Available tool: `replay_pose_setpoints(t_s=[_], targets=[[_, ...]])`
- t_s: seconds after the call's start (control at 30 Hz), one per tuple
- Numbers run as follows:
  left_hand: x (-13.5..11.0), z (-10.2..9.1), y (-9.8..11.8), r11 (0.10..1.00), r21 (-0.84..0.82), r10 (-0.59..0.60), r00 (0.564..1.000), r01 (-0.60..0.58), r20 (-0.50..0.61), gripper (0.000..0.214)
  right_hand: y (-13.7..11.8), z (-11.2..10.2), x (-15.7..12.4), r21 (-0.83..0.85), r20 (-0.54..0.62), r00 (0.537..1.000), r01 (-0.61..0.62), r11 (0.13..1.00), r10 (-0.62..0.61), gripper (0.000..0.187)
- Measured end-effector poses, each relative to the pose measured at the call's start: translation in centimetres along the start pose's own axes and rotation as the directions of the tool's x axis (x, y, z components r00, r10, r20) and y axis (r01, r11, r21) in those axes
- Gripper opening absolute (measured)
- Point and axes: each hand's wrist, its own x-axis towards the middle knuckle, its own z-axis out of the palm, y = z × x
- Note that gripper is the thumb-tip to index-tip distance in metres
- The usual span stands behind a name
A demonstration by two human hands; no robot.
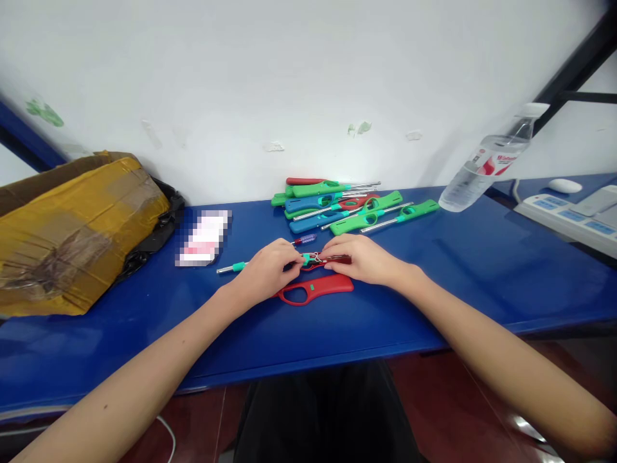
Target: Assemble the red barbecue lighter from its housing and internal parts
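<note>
Between my hands lies an opened long-nozzle lighter (308,259), its teal inner parts and thin wires showing in a red half-shell. My left hand (272,270) is closed on its nozzle end, with the metal tube (225,270) sticking out to the left. My right hand (354,258) pinches at the handle end, near the wires; its fingertips partly cover the inside. Just in front, a loose red handle shell (330,287) with a finger loop rests on the table. Behind my hands lies a small screwdriver (304,240) with a purplish clear handle.
Several green, blue and red lighters (347,206) are piled against the wall. A taped box (81,238) and a phone (205,238) are on the left. On the right stand a water bottle (486,167) and a white device (573,215). The blue table's front edge (308,366) is near my lap.
</note>
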Motion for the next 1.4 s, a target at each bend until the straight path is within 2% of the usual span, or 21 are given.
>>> replay_pose_setpoints(t_s=[0.23, 0.43, 0.63, 0.93, 1.13, 1.27, 1.4], targets=[[-0.4, 0.0, -0.3, 0.989, 0.146, 0.025, 1.0, -0.026, 0.006, 0.019, 0.0, -0.1, 0.0, -0.022, 0.018, 1.0, 0.014, 1.0, -0.013, 0.02], [-0.5, 0.2, -0.5, 0.996, 0.086, -0.006, 0.998, 0.011, -0.065, 0.017, 0.1, -0.2, 0.0, -0.025, 0.027, 1.0, 0.012, 1.0, -0.011, 0.021], [-0.3, -0.8, -0.7, 0.995, 0.104, 0.012, 0.995, -0.001, -0.097, 0.015, -0.1, -0.1, -0.1, -0.012, 0.009, 1.0, -0.007, 1.0, 0.007, 0.022], [-0.5, -0.3, -0.6, 0.993, 0.06, -0.097, 0.99, 0.103, -0.1, 0.01, 0.0, 0.0, -0.2, 0.015, 0.006, 0.998, -0.065, 0.998, 0.065, 0.023], [-0.4, 0.1, -1.0, 0.996, -0.051, -0.081, 0.993, 0.077, -0.086, 0.009, 0.0, 0.0, -0.2, 0.018, 0.01, 0.998, -0.055, 0.998, 0.054, 0.023], [-0.4, 0.0, -0.8, 0.999, 0.014, -0.038, 0.997, 0.039, -0.063, 0.021, 0.0, 0.1, -0.2, 0.013, 0.0, 0.999, -0.049, 0.999, 0.049, 0.025], [-0.5, 0.1, -0.7, 0.997, 0.062, 0.041, 0.998, -0.038, -0.046, 0.021, 0.1, 0.1, -0.2, 0.004, -0.016, 0.999, -0.028, 1.0, 0.028, 0.026]])
